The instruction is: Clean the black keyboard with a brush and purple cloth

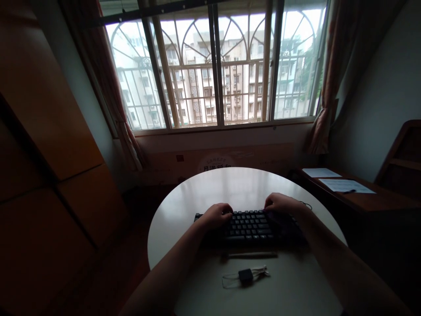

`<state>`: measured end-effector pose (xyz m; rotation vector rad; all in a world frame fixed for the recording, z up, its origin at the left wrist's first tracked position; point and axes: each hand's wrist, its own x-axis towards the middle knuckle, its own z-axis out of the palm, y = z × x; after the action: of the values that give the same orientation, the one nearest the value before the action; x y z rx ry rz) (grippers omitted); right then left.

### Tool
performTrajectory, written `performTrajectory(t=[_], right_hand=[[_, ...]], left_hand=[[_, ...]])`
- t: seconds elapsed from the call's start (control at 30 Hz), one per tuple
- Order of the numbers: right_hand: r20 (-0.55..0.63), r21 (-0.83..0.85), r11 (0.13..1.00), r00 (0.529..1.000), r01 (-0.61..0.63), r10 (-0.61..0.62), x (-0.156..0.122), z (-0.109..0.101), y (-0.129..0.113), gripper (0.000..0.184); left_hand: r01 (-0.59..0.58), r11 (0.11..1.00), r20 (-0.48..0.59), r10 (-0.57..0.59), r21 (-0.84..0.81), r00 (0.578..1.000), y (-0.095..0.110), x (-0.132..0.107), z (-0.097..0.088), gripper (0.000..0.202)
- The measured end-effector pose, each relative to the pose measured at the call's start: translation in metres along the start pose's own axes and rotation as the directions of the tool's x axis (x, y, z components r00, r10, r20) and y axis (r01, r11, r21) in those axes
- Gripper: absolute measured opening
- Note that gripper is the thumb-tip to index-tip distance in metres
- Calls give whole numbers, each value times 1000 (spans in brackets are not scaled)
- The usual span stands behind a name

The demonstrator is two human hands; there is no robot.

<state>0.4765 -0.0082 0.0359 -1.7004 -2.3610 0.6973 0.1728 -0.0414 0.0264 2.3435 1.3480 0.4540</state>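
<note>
A black keyboard lies on a round white table. My left hand rests on the keyboard's left end, fingers curled down onto the keys. My right hand lies over the right side of the keyboard, fingers also bent onto the keys. Neither hand grips anything. In front of the keyboard lies a thin pale stick. Nearer to me sits a small black tool with wire loops.
A large barred window with curtains fills the far wall. A wooden cabinet stands at the left. At the right a dark desk carries sheets of paper. A thin cable runs from the keyboard's right end.
</note>
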Motion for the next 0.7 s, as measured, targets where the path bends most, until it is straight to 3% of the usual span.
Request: performTrajectory(t=[0.33, 0.7], right_hand=[[83, 84, 996, 996, 18, -25, 2, -7, 20, 27], [96, 76, 997, 995, 31, -38, -1, -7, 20, 31]], left_hand=[[-20, 1000, -22, 21, 16, 1000, -3, 2, 3, 29], [1, 1000, 4, -1, -14, 1000, 4, -2, -2, 29]])
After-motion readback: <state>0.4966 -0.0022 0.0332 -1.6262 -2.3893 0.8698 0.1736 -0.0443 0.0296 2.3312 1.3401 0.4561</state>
